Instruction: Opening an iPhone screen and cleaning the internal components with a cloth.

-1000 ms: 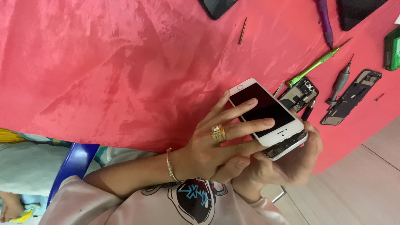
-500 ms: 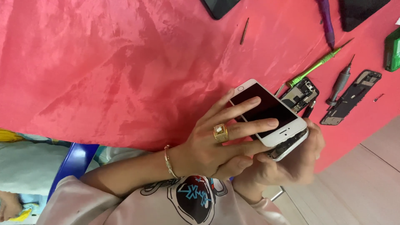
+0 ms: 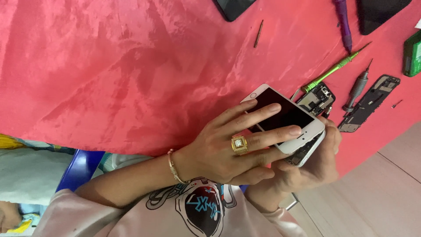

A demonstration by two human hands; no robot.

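Observation:
My left hand (image 3: 228, 149), with a gold ring and a bracelet, lays its fingers flat across the dark screen of a white phone (image 3: 285, 116). The screen panel sits slightly off the phone's body, and the open internals (image 3: 305, 152) show along its lower edge. Cupping the phone's body from underneath, at the table's near edge, is my right hand (image 3: 318, 164). Both hands hold the phone just above the red cloth (image 3: 131, 66).
Just behind the phone lies an opened phone chassis (image 3: 319, 98). A green screwdriver (image 3: 335, 69), grey screwdriver (image 3: 357, 87), dark frame part (image 3: 370, 102), purple tool (image 3: 342, 19), small dark rod (image 3: 258, 33) and green object (image 3: 412, 52) also lie there. Dark panels (image 3: 231, 8) lie at the top edge.
The phone and both hands have shifted only slightly. My left fingers stay pressed on the screen.

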